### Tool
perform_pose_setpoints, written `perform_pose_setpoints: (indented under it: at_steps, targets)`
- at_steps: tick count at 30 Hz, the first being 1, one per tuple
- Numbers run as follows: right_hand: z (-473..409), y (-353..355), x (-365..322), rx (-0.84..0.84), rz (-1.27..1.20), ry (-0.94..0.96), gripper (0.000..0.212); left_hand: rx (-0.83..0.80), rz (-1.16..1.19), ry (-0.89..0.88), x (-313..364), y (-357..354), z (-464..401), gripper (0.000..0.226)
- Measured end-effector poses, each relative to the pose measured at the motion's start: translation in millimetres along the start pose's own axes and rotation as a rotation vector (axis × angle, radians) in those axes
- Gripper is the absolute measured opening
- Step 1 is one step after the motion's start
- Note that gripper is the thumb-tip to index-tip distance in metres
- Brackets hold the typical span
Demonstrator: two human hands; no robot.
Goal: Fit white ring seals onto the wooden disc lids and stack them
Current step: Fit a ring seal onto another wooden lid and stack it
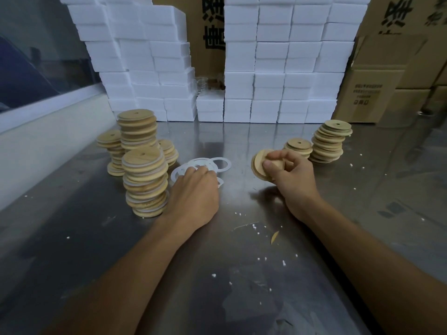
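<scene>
Under your left hand (193, 189) lie the white ring seals (205, 165), fingers resting on them; your right hand (292, 175) grips a wooden disc lid (262, 165) tilted on edge, well apart rightward.

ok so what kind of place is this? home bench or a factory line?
Most likely a small packing or assembly workshop, not a home. A steel worktable holds many stacks of wooden lids and loose white ring seals, with walls of white foam boxes and printed cardboard cartons behind.
</scene>
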State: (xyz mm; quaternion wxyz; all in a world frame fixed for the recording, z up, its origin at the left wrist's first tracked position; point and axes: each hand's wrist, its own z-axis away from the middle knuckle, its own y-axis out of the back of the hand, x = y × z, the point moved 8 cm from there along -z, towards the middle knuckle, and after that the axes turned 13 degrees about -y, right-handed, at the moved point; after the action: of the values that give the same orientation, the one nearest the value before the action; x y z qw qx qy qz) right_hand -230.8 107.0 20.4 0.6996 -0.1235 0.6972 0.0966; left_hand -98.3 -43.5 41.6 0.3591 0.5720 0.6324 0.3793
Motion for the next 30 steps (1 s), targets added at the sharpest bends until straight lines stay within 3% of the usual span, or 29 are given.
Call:
perform_pose_setpoints:
  at_steps: [2,5,11,15,21,30]
  targets:
    - [2,-4,-3,-0.003,0.078,0.061,0.02,0.052,0.069,0.019,-3,4,1,0.014]
    - [1,-5,-2,0.011,0.209,0.087,0.046,0.179,0.235,0.032,-9,11,2,0.011]
    - [2,-11,0,-0.045,0.136,0.065,0.026,0.357,0.872,0.152,-11,12,2,0.019]
    - [11,-20,-9,-0.15,0.137,0.12,0.021,0.367,1.187,0.221,-13,6,2,0.015]
    - [25,-37,-15,-0.31,0.088,0.074,0.018,0.403,1.308,0.35,-17,-2,6,0.012]
    - [40,-52,-22,-0.334,0.272,0.283,0.016,0.348,1.49,0.527,-11,-20,11,0.009]
